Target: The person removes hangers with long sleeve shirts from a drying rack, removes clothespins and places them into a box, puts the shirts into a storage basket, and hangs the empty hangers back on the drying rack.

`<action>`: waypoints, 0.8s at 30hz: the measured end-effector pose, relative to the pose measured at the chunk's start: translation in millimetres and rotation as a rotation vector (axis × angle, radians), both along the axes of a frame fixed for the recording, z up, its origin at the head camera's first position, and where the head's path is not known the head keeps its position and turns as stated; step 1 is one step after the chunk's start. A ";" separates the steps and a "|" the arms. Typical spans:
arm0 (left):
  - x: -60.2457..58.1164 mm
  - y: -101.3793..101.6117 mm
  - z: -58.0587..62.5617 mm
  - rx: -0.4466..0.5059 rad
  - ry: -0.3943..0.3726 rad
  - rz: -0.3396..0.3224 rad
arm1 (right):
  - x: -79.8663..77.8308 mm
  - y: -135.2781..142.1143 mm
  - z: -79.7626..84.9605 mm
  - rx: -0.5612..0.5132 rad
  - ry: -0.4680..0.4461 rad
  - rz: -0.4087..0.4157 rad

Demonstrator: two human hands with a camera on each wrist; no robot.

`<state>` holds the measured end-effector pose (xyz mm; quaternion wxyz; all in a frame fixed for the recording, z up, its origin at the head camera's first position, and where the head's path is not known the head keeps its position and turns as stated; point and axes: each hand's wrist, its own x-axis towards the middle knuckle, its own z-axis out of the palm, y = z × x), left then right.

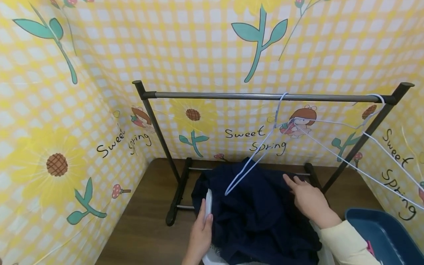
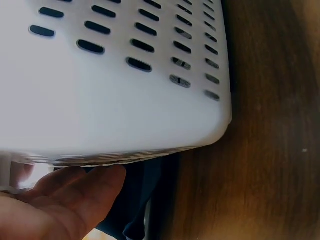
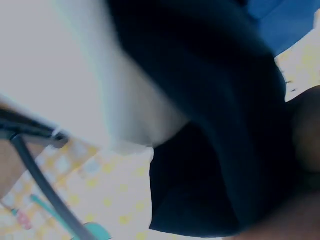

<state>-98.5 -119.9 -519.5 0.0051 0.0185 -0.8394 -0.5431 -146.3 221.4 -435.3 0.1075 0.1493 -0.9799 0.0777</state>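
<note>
A white slotted basket (image 2: 100, 100) stands in front of me on the brown table, heaped with dark navy cloth (image 1: 261, 206). My left hand (image 1: 198, 232) grips the basket's raised white edge, thumb on one side and fingers on the other. Seen from the left wrist, the fingers (image 2: 85, 195) lie under the rim. On the right, my right hand (image 1: 308, 200) touches the navy cloth with one finger stretched forward; its other fingers are mostly hidden. The right wrist view is blurred, with navy cloth (image 3: 200, 100) draped beside the white basket wall (image 3: 60, 65).
Behind the basket stands a dark metal rack (image 1: 215, 96). Two pale wire hangers hang from its bar, one hanger (image 1: 245, 169) reaching down in front of the cloth. A blue basin (image 1: 381, 228) with something pink inside sits at the right. Yellow checked fabric (image 1: 198, 44) surrounds the table.
</note>
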 end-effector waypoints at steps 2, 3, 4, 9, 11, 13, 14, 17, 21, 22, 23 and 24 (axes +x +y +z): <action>-0.5 1.6 0.0 0.004 -0.009 0.001 | 9.3 -6.9 2.4 -0.014 0.004 0.030; -0.7 2.3 0.0 0.006 -0.012 0.002 | 14.4 -10.2 3.7 -0.017 -0.002 0.044; -1.0 2.8 -0.1 0.007 -0.010 -0.001 | 19.5 -13.3 4.9 -0.017 -0.008 0.060; -1.6 3.5 0.0 0.008 0.029 -0.002 | 44.9 -26.1 12.4 -0.031 -0.074 0.182; -1.8 3.0 0.5 0.008 0.045 0.005 | 52.7 -29.6 13.7 -0.051 -0.117 0.234; -2.0 2.5 0.9 0.014 0.049 0.010 | 58.6 -32.1 13.2 -0.063 -0.154 0.286; -2.0 2.4 1.0 0.013 0.052 0.014 | 61.2 -33.0 12.6 -0.070 -0.173 0.309; -2.7 2.4 0.2 0.009 0.033 0.009 | 66.6 -35.4 9.8 -0.091 -0.265 0.345; -3.3 4.2 -1.6 0.022 0.010 0.007 | 69.4 -41.3 0.9 -0.142 -0.390 0.419; -3.2 4.8 -1.9 0.027 0.007 0.013 | 69.3 -43.7 -3.2 -0.143 -0.401 0.435; -3.2 5.4 -2.2 0.030 0.005 0.019 | 68.9 -46.7 -7.5 -0.138 -0.402 0.450; -3.2 6.0 -2.2 0.038 0.004 0.025 | 67.9 -49.8 -12.1 -0.129 -0.404 0.465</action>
